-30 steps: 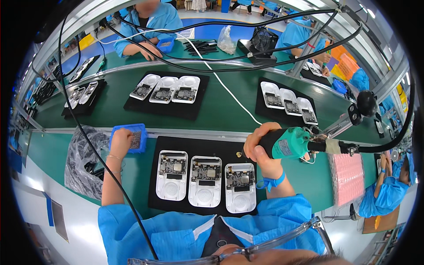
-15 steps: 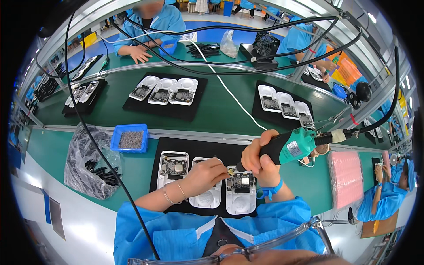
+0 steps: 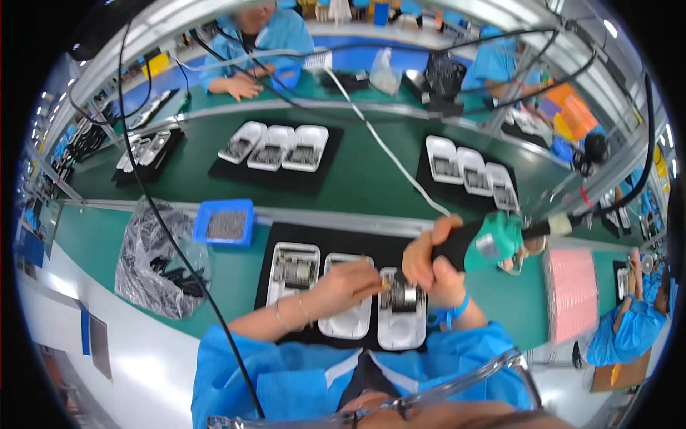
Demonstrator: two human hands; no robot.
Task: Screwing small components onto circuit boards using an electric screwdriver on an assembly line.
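Observation:
My right hand (image 3: 434,270) is wrapped round a green and black electric screwdriver (image 3: 493,244), held slantwise over the right-hand white plastic housing (image 3: 401,333). The driver's tip is hidden behind the hand. My left hand (image 3: 346,287) is closed in a pinch at the upper left edge of the circuit board (image 3: 407,299) in that housing. A small yellowish bit shows at its fingertips, too blurred to name. Below the left hand lies the middle housing (image 3: 344,327), partly covered. The left housing (image 3: 274,292) carries a board too. All three rest on a black mat (image 3: 336,237).
A blue tray (image 3: 202,227) of small grey parts and a clear plastic bag (image 3: 146,261) with black strips lie left. Pink bubble-wrap (image 3: 572,294) lies right. Beyond, more housings (image 3: 304,149) sit on a green belt (image 3: 371,187). Black cables (image 3: 158,214) cross the view; other people work nearby.
The whole view has shifted slightly to the right and blurred. Both hands keep about the same place over the right-hand housing, the right one still round the screwdriver.

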